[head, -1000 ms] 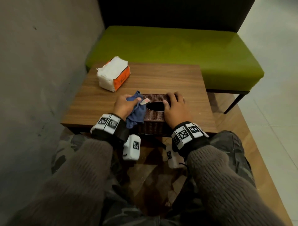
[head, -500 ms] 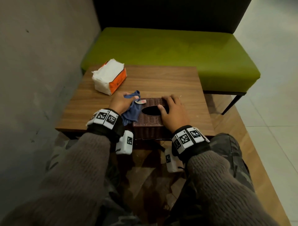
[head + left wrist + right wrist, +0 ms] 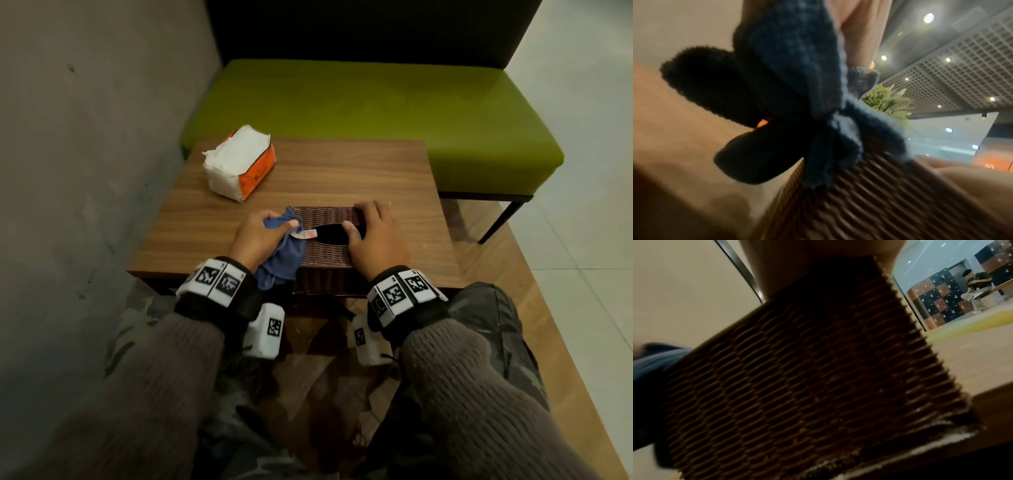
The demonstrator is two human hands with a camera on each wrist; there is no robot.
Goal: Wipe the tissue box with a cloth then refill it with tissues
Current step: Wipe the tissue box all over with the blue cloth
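Head view is showing the left hand clutching the cloth against the tissue box, the right hand clasping its other end; wiping is seemingly proceeding, the tissues waiting unloaded beyond it

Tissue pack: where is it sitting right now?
In the head view, the tissue pack lies on the table's far left corner, just in front of the green bench and apart from the wicker box.
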